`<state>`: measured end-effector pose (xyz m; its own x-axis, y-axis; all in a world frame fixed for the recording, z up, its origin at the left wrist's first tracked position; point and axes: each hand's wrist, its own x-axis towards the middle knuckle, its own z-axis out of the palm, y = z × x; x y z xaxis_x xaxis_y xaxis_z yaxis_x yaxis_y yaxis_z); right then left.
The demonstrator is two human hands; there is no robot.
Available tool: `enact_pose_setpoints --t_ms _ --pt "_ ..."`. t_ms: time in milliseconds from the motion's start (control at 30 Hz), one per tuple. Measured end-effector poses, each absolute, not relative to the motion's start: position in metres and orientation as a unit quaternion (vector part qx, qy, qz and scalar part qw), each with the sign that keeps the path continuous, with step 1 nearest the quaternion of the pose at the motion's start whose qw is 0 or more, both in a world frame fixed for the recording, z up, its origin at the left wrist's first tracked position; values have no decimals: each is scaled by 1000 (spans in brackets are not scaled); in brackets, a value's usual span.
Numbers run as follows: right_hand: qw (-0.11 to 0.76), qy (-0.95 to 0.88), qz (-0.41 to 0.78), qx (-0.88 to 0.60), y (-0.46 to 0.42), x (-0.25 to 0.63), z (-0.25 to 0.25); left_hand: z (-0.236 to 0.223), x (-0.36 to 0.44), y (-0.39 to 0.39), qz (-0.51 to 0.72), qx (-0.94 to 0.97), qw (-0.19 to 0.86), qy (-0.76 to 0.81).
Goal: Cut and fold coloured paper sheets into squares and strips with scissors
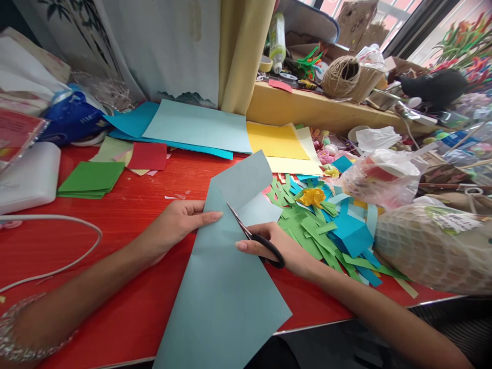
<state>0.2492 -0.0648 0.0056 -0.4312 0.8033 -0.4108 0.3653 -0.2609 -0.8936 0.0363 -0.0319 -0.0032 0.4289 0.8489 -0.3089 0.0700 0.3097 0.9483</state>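
Note:
A large sheet of pale blue paper lies slanted over the red table and reaches past its front edge. My left hand pinches the sheet's left edge, thumb on top. Black-handled scissors are in my right hand, their blades at a cut in the sheet and pointing up and left. Above the cut, a flap of the same paper curls upward. Some of my right fingers are hidden behind the handle and paper.
Green and blue paper strips are heaped to the right, beside a netted bag. Green squares, a red square and coloured sheets lie at the back. A white cable loops at left. Twine sits on the cluttered ledge.

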Motion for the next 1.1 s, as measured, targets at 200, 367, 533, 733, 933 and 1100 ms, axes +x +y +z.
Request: enact_pose_setpoints --t_ms 200,367,533,733,933,1100 --pt "180 -582 615 -501 -66 248 6 -1 37 -33 276 518 669 457" --pt "192 -581 612 -500 -67 247 4 -3 37 -32 276 520 664 461" --pt "196 -576 616 -501 -67 247 1 -3 37 -33 276 519 667 457" --pt "192 -590 607 -497 -68 247 4 7 40 -36 261 518 671 462" --pt "192 -585 609 -500 -68 246 2 8 41 -37 257 531 658 468" --pt "194 -585 608 -501 -68 246 2 7 40 -36 259 524 664 466"
